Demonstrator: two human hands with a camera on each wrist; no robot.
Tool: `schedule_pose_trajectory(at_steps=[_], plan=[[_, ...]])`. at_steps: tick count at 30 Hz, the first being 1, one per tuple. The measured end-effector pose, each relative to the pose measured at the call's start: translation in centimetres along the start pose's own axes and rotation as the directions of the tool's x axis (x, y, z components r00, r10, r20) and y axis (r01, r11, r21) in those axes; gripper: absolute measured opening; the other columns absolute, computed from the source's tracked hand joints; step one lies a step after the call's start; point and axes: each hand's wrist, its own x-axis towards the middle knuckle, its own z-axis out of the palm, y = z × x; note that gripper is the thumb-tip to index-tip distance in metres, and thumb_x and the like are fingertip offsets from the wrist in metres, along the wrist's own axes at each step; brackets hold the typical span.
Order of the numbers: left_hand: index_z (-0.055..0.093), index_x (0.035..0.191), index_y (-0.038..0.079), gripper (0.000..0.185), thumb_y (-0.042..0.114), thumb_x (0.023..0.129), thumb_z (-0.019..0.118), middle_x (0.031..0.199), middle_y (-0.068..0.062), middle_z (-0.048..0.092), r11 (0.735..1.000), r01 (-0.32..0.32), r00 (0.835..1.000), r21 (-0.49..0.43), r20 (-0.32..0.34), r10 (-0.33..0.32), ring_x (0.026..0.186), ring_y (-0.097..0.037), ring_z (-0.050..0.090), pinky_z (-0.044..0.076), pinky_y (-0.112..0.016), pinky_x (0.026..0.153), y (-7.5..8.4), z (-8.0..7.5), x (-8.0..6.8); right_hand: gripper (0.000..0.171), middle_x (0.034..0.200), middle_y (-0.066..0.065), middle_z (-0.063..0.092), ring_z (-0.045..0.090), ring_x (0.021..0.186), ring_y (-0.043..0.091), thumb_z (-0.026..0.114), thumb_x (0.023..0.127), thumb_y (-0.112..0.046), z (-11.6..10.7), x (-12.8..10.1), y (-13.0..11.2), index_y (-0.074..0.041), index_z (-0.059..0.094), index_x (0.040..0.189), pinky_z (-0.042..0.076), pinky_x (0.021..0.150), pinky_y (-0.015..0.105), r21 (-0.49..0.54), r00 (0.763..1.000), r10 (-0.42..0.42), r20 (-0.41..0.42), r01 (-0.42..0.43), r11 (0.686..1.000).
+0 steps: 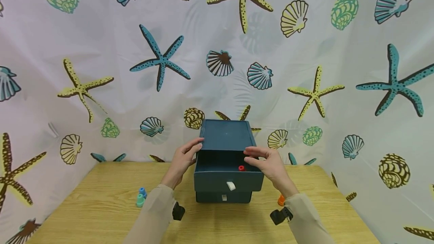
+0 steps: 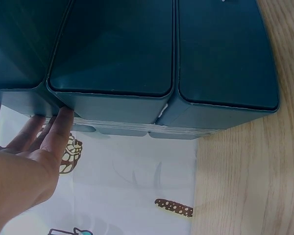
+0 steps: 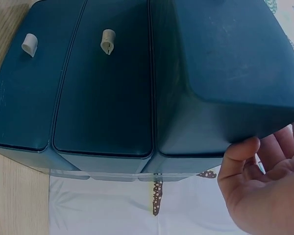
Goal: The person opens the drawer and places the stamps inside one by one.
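Observation:
A small dark blue drawer unit (image 1: 228, 134) stands on the table with its top drawer (image 1: 217, 182) pulled out. Inside that drawer lies a small red piece (image 1: 241, 168). My left hand (image 1: 183, 161) is at the unit's left side, fingertips at the upper edge. In the left wrist view its fingers (image 2: 56, 134) extend along the side wall. On the other side, my right hand (image 1: 269, 165) reaches over the drawer's right rim, fingers near the unit's front top corner and thumb just below them. The right wrist view has the thumb (image 3: 242, 149) against the drawer's side.
Left of the unit, a blue piece (image 1: 142, 192) and a teal piece (image 1: 140, 200) stand close together on the wooden table (image 1: 101, 199). An orange piece (image 1: 281, 200) is partly hidden by the right forearm. A curtain with shells and starfish (image 1: 162, 61) encloses the back and sides.

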Motion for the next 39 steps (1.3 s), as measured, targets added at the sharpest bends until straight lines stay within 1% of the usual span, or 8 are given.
schedule_pose_trajectory(at_steps=[5,13,15,18,21,30,34,39], plan=[[0.053,0.142,0.024,0.043,0.039,0.101,0.054,0.156,-0.002,0.037,1.000,0.001,1.000,0.004,-0.003,-0.001,0.146,-0.028,0.032,0.034,-0.057,0.112,0.1,0.1,-0.1,0.038,0.119,0.009,0.071,0.056,0.124,0.023,0.075,0.087,-0.020,-0.1,0.1,0.3,-0.010,0.069,0.124,0.049,0.102,0.042,0.010,1.000,-0.016,0.016,0.016,1.000],[0.050,0.144,0.016,0.043,0.030,0.103,0.051,0.157,-0.007,0.035,1.000,0.012,1.000,0.001,0.020,-0.012,0.146,-0.031,0.030,0.034,-0.057,0.113,2.8,0.5,-1.8,0.037,0.119,0.009,0.071,0.056,0.125,0.022,0.073,0.089,-0.021,-0.3,-0.1,0.4,-0.010,0.069,0.124,0.046,0.105,0.044,0.030,1.000,-0.013,0.005,0.013,0.999],[0.051,0.144,0.017,0.043,0.030,0.103,0.051,0.157,-0.007,0.035,1.000,0.016,1.000,-0.002,0.019,-0.016,0.146,-0.031,0.030,0.034,-0.057,0.113,2.7,0.5,-1.8,0.035,0.120,0.009,0.070,0.056,0.123,0.022,0.073,0.090,-0.022,-0.4,-0.1,0.4,-0.010,0.069,0.123,0.046,0.105,0.044,0.030,1.000,-0.015,0.000,0.015,0.999],[0.052,0.143,0.020,0.043,0.034,0.102,0.052,0.157,-0.004,0.036,1.000,0.007,1.000,-0.007,0.014,-0.007,0.146,-0.029,0.031,0.034,-0.057,0.113,1.6,0.3,-1.0,0.034,0.121,0.009,0.069,0.058,0.119,0.022,0.072,0.090,-0.023,-0.6,-0.2,0.5,-0.010,0.070,0.122,0.047,0.103,0.043,0.027,1.000,-0.020,-0.011,0.020,0.999],[0.053,0.143,0.021,0.043,0.035,0.102,0.053,0.157,-0.003,0.036,1.000,0.005,1.000,-0.009,0.012,-0.005,0.146,-0.029,0.031,0.034,-0.058,0.113,1.2,0.3,-0.7,0.033,0.121,0.010,0.069,0.059,0.117,0.023,0.073,0.090,-0.023,-0.9,-0.2,0.5,-0.010,0.070,0.121,0.048,0.102,0.042,0.021,0.999,-0.020,-0.026,0.020,1.000],[0.053,0.142,0.018,0.043,0.032,0.102,0.053,0.157,-0.005,0.037,1.000,0.010,1.000,-0.010,0.016,-0.010,0.146,-0.030,0.031,0.033,-0.057,0.113,2.6,0.5,-1.7,0.033,0.120,0.011,0.068,0.063,0.107,0.023,0.073,0.090,-0.024,-1.7,-0.5,0.7,-0.008,0.071,0.119,0.054,0.086,0.033,0.011,0.997,-0.019,-0.068,0.020,1.000],[0.052,0.143,0.018,0.043,0.033,0.102,0.053,0.157,-0.006,0.036,1.000,0.011,1.000,-0.011,0.018,-0.010,0.146,-0.030,0.031,0.033,-0.057,0.113,2.6,0.4,-1.7,0.034,0.118,0.013,0.069,0.065,0.097,0.016,0.073,0.090,-0.023,-2.2,-0.9,0.9,-0.006,0.070,0.119,0.055,0.082,0.031,0.013,0.995,-0.032,-0.094,0.033,0.999],[0.051,0.144,0.016,0.044,0.032,0.103,0.053,0.157,-0.007,0.036,1.000,0.009,1.000,-0.018,0.024,-0.008,0.146,-0.031,0.030,0.031,-0.058,0.114,2.4,0.4,-1.6,0.034,0.117,0.014,0.069,0.065,0.092,0.015,0.073,0.090,-0.024,-2.7,-1.0,1.5,-0.005,0.070,0.118,0.055,0.078,0.027,0.023,0.995,-0.019,-0.100,0.021,1.000]])
